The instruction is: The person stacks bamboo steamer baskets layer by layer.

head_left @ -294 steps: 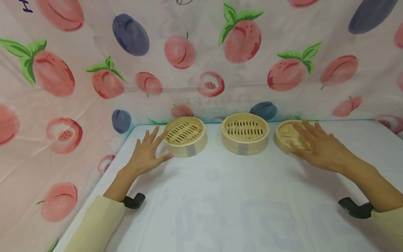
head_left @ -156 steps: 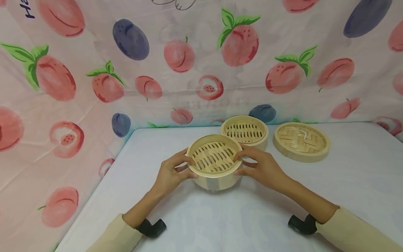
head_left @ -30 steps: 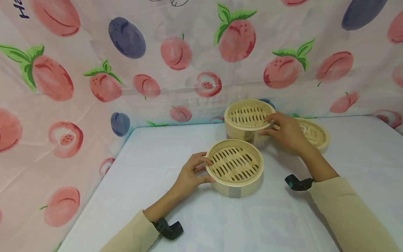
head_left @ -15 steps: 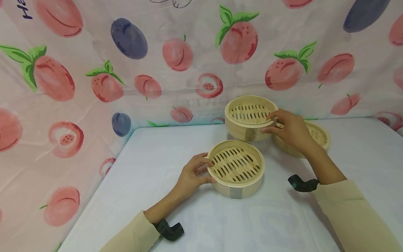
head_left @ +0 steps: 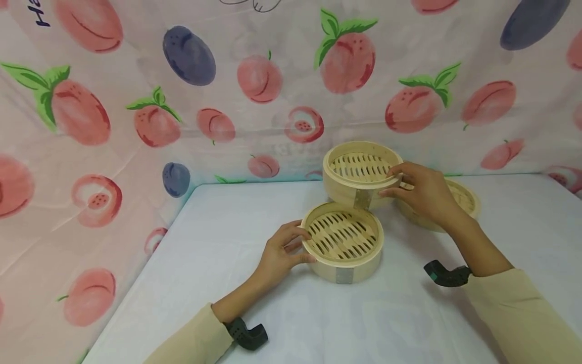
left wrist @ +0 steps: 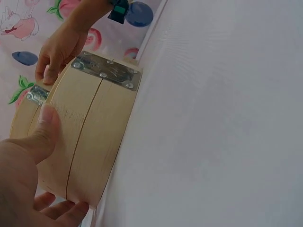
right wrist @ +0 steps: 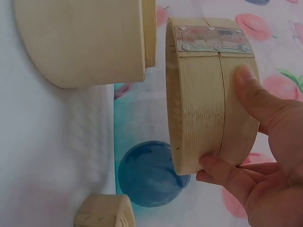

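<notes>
Two round bamboo steamer baskets with slatted bottoms and metal clips are in the head view. My left hand (head_left: 279, 253) grips the left rim of the nearer basket (head_left: 364, 272), thumb on the outer wall and fingers over the edge. That basket stands upright on the table. Behind it my right hand (head_left: 425, 194) pinches the right side of the second basket (head_left: 337, 188), held up off the table. In the right wrist view a gap shows between this raised basket (right wrist: 203, 99) and the nearer basket (right wrist: 85, 42).
A woven bamboo steamer lid (head_left: 466, 199) lies at the back right, partly hidden behind the right hand. The white cloth-covered table (head_left: 218, 222) ends at a fruit-printed backdrop (head_left: 268, 126). A black wrist camera (head_left: 249, 336) sits on each forearm.
From the back row, the left basket came forward and right; the right hand then took and lifted the middle one. Over the last half second the raised basket has sunk slightly.
</notes>
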{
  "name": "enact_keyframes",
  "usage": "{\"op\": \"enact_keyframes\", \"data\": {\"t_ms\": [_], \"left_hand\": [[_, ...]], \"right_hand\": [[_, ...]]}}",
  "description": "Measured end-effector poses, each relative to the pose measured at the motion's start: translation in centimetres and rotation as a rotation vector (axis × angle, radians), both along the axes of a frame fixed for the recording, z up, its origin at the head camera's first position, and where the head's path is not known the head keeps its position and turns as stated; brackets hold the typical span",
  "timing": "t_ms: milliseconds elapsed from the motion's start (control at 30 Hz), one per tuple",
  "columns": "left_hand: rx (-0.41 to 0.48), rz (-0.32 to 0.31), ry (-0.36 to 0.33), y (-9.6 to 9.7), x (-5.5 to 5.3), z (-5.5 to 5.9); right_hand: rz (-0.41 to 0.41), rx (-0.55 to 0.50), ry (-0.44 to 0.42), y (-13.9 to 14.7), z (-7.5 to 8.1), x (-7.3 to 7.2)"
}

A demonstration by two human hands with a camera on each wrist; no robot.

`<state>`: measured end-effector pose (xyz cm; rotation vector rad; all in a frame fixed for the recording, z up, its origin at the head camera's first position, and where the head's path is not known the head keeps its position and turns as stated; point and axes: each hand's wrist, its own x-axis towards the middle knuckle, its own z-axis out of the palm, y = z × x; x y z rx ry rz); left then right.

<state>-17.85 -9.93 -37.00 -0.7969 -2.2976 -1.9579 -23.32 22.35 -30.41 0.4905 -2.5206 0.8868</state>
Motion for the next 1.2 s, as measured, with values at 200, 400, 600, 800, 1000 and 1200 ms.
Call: {"op": "enact_keyframes", "data": {"t_ms": [200, 400, 600, 800, 1000, 1200], "left_hand": [[-0.031, 0.020, -0.010, 0.2, -0.2, 0.1], [-0.040, 0.008, -0.024, 0.2, -0.2, 0.0], [-0.031, 0.010, 0.028, 0.1, -0.3, -0.2], [-0.015, -0.007, 0.051, 0.1, -0.4, -0.3], [-0.011, -0.026, 0.054, 0.1, -0.6, -0.2], [-0.001, -0.034, 0.070, 0.0, -0.6, -0.2]], "right_hand": [[0.031, 0.049, 0.042, -0.2, -0.2, 1.0], [0.048, 0.022, -0.023, -0.4, -1.0, 2.4], [0.088, 0.018, -0.011, -0.7, -1.2, 2.7], [0.092, 0.017, -0.025, -0.9, -1.3, 2.9], [0.102, 0.016, -0.027, -1.1, -1.2, 3.3], [0.100, 0.031, -0.009, -1.5, -1.3, 3.6]]}}
